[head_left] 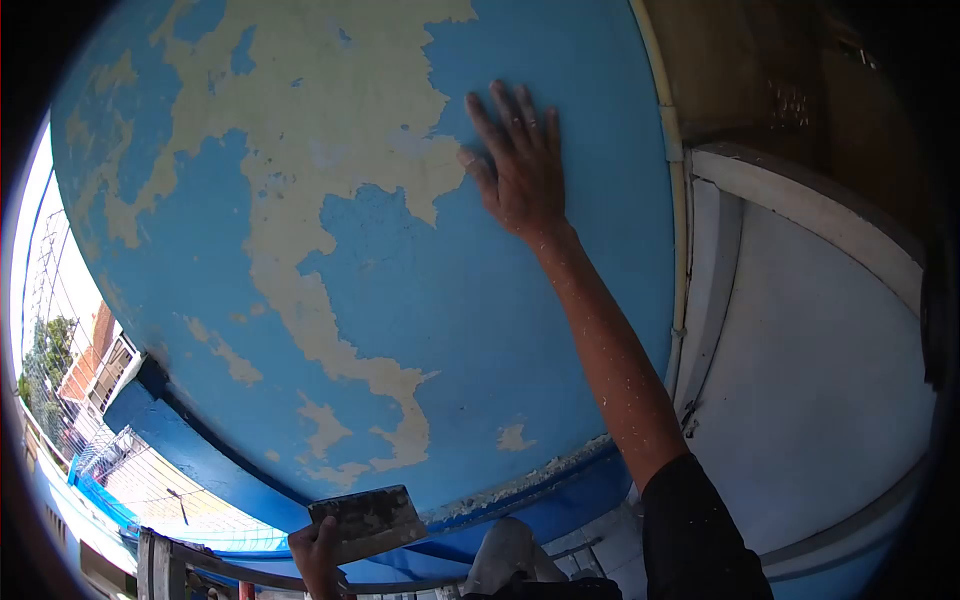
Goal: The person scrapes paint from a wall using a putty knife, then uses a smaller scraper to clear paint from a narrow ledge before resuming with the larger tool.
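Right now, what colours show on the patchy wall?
The wall is blue with beige patches; best in the head view.

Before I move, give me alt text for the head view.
Right hand spread flat on a blue wall with large pale patches; left hand, lower down, holds a scraper. A pipe runs along the wall's right edge.

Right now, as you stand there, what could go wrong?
The blue paint has ragged edges, so more might flake off and fall. Pale specks dot the right arm, so dust could perhaps reach the eyes. The scraper is held by the left hand alone, while the right hand lies on the wall, so it may slip and drop.
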{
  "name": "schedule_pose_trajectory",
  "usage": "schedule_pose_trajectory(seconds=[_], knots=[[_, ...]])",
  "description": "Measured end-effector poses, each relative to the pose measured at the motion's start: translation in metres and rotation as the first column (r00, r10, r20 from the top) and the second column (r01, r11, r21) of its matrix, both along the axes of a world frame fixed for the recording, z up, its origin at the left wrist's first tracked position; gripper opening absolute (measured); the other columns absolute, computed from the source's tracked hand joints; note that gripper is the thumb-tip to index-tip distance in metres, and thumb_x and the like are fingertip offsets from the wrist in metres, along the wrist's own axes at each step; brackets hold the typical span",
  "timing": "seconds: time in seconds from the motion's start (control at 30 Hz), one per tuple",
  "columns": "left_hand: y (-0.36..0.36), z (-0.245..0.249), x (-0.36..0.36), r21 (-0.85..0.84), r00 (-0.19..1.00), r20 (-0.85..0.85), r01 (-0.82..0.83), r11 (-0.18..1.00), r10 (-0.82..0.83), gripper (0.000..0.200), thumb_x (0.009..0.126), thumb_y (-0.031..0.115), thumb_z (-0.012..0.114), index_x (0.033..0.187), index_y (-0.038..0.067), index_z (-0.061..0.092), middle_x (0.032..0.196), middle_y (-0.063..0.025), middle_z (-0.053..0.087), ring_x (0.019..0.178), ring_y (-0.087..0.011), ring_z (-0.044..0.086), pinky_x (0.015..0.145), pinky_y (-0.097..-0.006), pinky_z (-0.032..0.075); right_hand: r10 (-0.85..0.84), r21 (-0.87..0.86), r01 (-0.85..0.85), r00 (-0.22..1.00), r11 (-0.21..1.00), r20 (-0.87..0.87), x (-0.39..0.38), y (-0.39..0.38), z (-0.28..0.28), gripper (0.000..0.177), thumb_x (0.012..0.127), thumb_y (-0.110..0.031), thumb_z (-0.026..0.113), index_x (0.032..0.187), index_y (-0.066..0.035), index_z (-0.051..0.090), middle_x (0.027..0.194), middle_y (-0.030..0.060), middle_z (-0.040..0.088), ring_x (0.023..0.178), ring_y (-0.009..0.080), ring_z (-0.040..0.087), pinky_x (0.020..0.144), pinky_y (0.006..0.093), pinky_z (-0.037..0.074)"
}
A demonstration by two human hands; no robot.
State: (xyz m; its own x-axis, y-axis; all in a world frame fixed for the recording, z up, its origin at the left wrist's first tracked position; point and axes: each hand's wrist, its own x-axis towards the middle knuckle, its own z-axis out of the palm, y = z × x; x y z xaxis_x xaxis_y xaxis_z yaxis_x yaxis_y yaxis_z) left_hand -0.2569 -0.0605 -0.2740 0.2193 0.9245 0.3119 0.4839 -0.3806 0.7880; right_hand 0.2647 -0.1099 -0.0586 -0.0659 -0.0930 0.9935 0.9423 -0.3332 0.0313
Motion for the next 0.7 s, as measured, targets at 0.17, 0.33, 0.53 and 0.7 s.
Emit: schedule_pose_trajectory(seconds=[0.17,0.33,0.53,0.7], knots=[[-0.008,0.009,-0.031,-0.104,0.963,0.269,0.022,0.994,0.007,0.037,0.095,0.023,0.068,0.069,-0.003,0.067,0.061,0.0004,0.058,0.054,-0.0059,0.047,0.049,-0.0263,0.033,0.001,0.112,0.037,0.948,0.993,-0.319,0.063,-0.029,-0.124,0.062,0.104,-0.05,0.035,0.153,-0.012,0.036,0.158,0.0181,0.033,0.148,0.041,0.025,0.117,0.0641,0.015],[0.002,0.006,-0.011,-0.313,0.872,0.468,0.017,0.949,0.139,0.027,0.094,0.021,0.07,0.089,-0.005,0.069,0.08,-0.0096,0.069,0.066,-0.0137,0.063,0.064,-0.0288,0.053,0.129,0.18,0.024,0.605,0.983,-0.786,0.019,-0.027,-0.363,0.079,0.104,-0.059,0.023,0.157,0.0,0.018,0.162,0.0278,0.013,0.151,0.0437,0.009,0.118,0.0645,0.006],[0.007,0.002,-0.014,-0.23,0.826,0.52,-0.111,0.967,0.218,0.023,0.094,0.022,0.07,0.088,0.0,0.068,0.085,-0.0088,0.07,0.071,-0.0133,0.066,0.068,-0.0282,0.054,0.089,-0.392,-0.595,0.619,0.701,-0.78,-0.189,-0.024,-0.496,0.071,0.101,-0.039,0.054,0.156,-0.004,0.027,0.161,0.0288,0.013,0.151,0.0421,0.013,0.12,0.0563,0.022],[0.005,0.005,-0.013,-0.236,0.843,0.47,-0.166,0.957,0.262,0.025,0.097,0.023,0.066,0.083,0.003,0.067,0.081,-0.0055,0.069,0.067,-0.0106,0.063,0.065,-0.0261,0.05,0.2,-0.359,-0.798,0.501,0.484,-0.842,-0.187,-0.077,-0.568,0.047,0.087,-0.008,0.064,0.134,-0.004,0.059,0.149,0.0218,0.046,0.138,0.041,0.043,0.114,0.0509,0.036]])
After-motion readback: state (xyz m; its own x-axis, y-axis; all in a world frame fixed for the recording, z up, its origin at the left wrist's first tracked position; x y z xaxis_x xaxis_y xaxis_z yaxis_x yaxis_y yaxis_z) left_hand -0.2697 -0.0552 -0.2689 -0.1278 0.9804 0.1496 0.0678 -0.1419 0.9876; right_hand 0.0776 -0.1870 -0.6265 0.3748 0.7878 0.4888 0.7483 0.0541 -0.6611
